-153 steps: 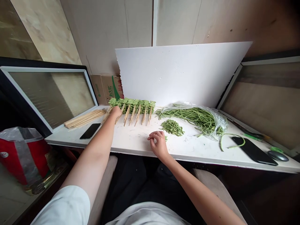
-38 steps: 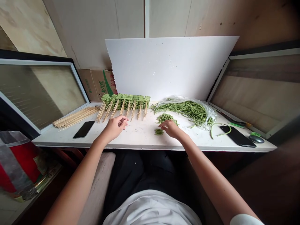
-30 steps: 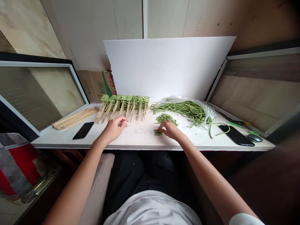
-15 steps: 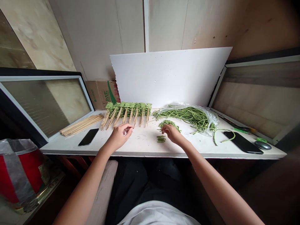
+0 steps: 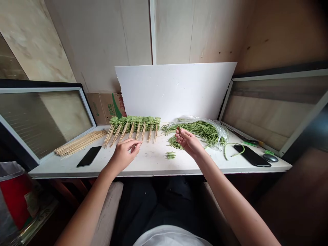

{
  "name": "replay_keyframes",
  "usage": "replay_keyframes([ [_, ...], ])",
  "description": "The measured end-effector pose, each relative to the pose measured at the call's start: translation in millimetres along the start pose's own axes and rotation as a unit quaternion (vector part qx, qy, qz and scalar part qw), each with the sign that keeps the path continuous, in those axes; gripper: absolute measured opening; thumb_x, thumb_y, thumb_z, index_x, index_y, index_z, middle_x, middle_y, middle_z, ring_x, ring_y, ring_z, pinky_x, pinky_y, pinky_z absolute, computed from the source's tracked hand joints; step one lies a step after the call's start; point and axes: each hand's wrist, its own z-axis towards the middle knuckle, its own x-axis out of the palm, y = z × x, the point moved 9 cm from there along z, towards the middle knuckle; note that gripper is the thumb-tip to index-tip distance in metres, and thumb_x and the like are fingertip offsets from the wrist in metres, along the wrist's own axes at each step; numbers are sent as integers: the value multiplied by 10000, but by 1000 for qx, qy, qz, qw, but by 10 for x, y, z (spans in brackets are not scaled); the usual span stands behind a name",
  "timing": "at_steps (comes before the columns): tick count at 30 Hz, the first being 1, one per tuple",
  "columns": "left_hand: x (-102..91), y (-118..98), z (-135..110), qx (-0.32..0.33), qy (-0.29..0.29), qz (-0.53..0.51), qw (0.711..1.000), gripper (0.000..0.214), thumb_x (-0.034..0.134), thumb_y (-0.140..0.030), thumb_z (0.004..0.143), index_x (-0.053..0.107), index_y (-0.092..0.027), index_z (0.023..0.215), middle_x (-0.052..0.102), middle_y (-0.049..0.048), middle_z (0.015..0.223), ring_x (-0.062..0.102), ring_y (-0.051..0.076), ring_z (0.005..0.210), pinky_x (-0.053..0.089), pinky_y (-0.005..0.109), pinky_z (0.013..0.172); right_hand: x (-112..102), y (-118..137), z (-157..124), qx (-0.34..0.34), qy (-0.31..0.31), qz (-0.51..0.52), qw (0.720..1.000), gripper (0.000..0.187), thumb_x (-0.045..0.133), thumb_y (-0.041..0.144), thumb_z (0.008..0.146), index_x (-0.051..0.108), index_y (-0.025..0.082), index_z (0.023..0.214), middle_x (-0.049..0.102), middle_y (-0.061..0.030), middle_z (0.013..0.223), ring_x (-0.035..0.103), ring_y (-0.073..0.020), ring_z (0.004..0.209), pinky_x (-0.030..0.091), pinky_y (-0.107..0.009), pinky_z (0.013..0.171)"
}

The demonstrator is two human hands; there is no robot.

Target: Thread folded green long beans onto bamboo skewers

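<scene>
My left hand (image 5: pixel 124 154) pinches a thin bamboo skewer (image 5: pixel 151 137) that points right across the white table (image 5: pixel 148 164). My right hand (image 5: pixel 189 140) is lifted above the table and pinches a short green bean piece (image 5: pixel 179 129) upright near the skewer's tip. A small row of cut bean pieces (image 5: pixel 170 155) lies below between my hands. A larger heap of cut pieces (image 5: pixel 174 142) sits partly hidden behind my right hand. Finished bean skewers (image 5: pixel 133 124) are stacked in a row at the back.
Bare skewers (image 5: pixel 79 143) lie at the left beside a black phone (image 5: pixel 89 156). A plastic bag of long green beans (image 5: pixel 205 130) sits at the right, then a second phone (image 5: pixel 252 155) and a small round object (image 5: pixel 270 158). A white foam board (image 5: pixel 176 90) stands behind.
My left hand left the skewer stack and took a single skewer. My right hand rose from the cut bean heap with one piece, leaving a small row of pieces on the table.
</scene>
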Motion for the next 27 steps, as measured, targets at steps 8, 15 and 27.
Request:
replay_keyframes([
  [8,22,30,-2,-26,4,-35,999,201,646,-288,980,806,-192,1055,741,52,891,614,136,686,479,247,600,129,45,-77,13,-5,12,1000,238,858,406,868,784,258,1039,796,-30,1182,740,-187,1151,599,-177,713],
  [15,59,63,-8,-41,13,-54,998,232,635,-307,981,812,-184,1066,753,71,926,648,149,725,523,249,631,137,67,-86,-3,2,-46,999,302,873,465,828,789,274,1047,784,-48,1245,697,-246,1275,576,-184,641],
  [27,67,52,-16,-53,20,-63,996,251,630,-313,975,817,-172,1065,780,82,971,697,168,771,585,263,673,144,97,-94,-9,-8,-51,999,314,912,459,779,809,257,996,794,-63,1204,694,-265,1270,557,-189,596],
])
